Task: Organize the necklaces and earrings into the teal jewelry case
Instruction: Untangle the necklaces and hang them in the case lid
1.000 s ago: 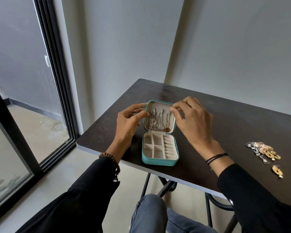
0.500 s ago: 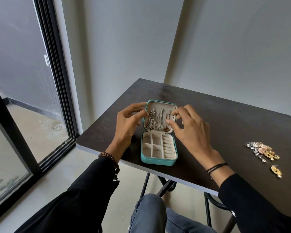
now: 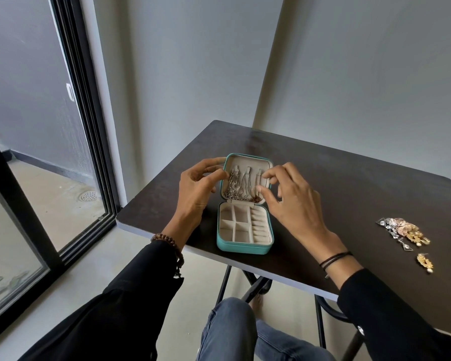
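Note:
The teal jewelry case (image 3: 245,248) lies open near the table's front edge, and its cream compartments hold nothing. Its lid (image 3: 248,161) stands raised, with three silver necklaces (image 3: 241,186) hanging from hooks inside. My left hand (image 3: 193,194) grips the lid's left edge, thumb by the left chain. My right hand (image 3: 297,204) is at the lid's right side, thumb and forefinger pinching the rightmost chain. A pile of silver, pink and gold earrings (image 3: 401,227) lies at the right, with one gold earring (image 3: 425,261) just in front of it.
The dark table (image 3: 349,194) stands in a grey wall corner on black folding legs. A sliding glass door (image 3: 71,142) is at the left. My knees in jeans (image 3: 229,332) are below the table's front edge.
My right hand has come down from the lid's top right corner to the rightmost chain, thumb now under it. My left hand has kept its hold on the lid.

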